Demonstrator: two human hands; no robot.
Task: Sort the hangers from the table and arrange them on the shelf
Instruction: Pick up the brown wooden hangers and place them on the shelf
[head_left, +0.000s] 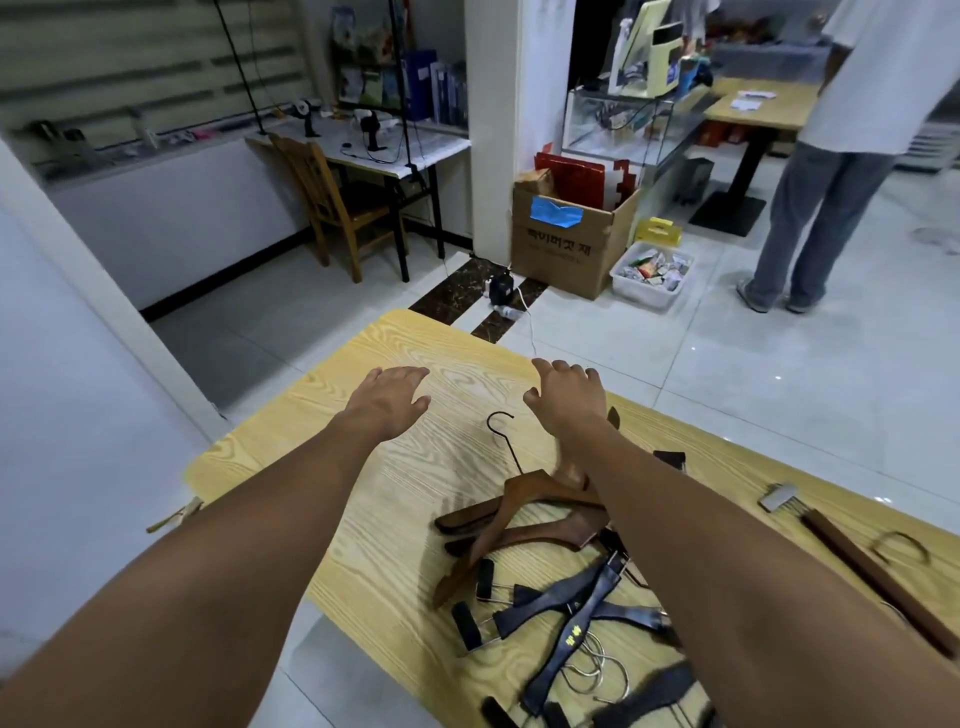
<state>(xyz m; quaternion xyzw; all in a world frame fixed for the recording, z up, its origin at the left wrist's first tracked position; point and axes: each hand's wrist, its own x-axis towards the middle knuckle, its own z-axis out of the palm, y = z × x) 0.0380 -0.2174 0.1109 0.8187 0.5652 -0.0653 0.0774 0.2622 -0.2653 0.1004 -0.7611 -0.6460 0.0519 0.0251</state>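
The brown wooden hangers (524, 512) lie in a loose overlapping pile on the yellow table (395, 353), one dark wire hook (501, 421) pointing away from the wearer; the black hangers (576, 623) lie tangled just on the near side of that pile, touching it, their silver hooks beneath them; a brown clip-bar hanger (878, 577) lies apart from the pile, toward the wearer's right. The right hand (566, 397) hovers beyond the pile over the table's far part, fingers loosely bent, grasping nothing; the left hand (387, 397) hovers to the pile's left over bare tabletop, likewise relaxed and holding nothing. Judgement: sorting has not begun, since the kinds lie mixed and no hanger is lifted. The next move calls for bringing a hand back onto the pile and freeing one kind without snagging hooks. No shelf can be identified with confidence. Beyond the pile stand a cardboard box (566, 249) and a person (831, 156).
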